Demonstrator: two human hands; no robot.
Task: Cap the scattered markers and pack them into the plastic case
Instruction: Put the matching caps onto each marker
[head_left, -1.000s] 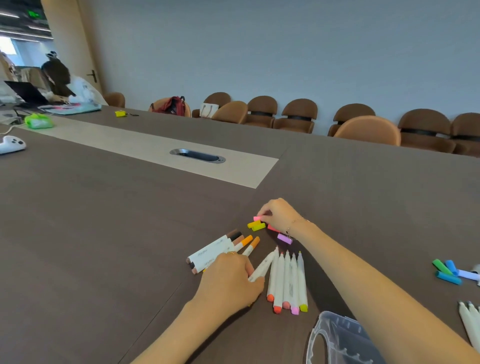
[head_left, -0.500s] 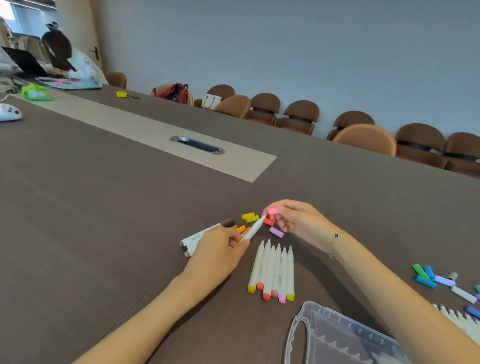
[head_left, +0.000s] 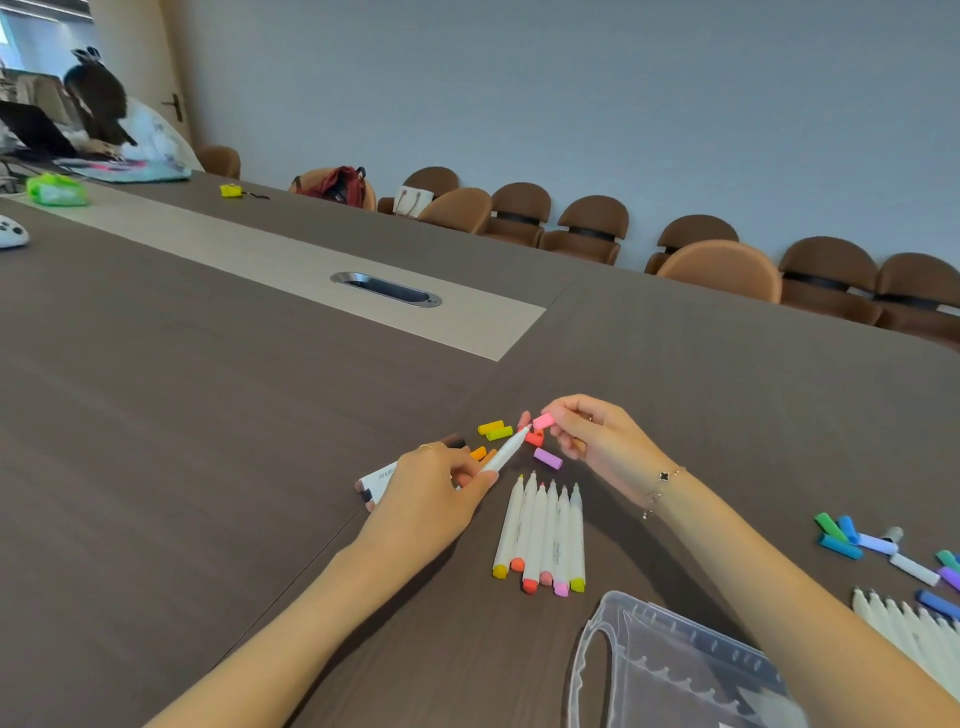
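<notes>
- Left hand (head_left: 426, 499): a white marker (head_left: 506, 451) is pinched in its curled grip, the tip angled up and to the right; the rear of the barrel is hidden behind the knuckles.
- Right hand (head_left: 597, 436): a pink cap (head_left: 543, 421) is pinched between thumb and fingertips, just beside the marker tip; whether cap and tip touch cannot be told.
- Loose caps on the counter (head_left: 208, 415): two yellow caps (head_left: 494, 429) side by side, a red cap (head_left: 534, 439) partly covered by the held marker, a purple cap (head_left: 547, 458) below the right hand.
- Row of six uncapped markers (head_left: 543, 535): laid side by side between the forearms, coloured ends toward the camera.
- Capped markers (head_left: 379, 477): seen beside the left hand, mostly hidden by it; orange and dark ends show past the fingers, and the count cannot be made out.
- Plastic case (head_left: 670, 670): clear, lying open at the lower edge, cut off by the frame and partly covered by the right forearm; its contents cannot be told.
- Blue and green caps (head_left: 844, 538): scattered at the right, well apart from the hands, some cut off by the frame edge.
- Further white markers (head_left: 904, 629): at the right edge, only partly in view.
- Person (head_left: 104, 114): seated at the far end of the counter, blurred.
</notes>
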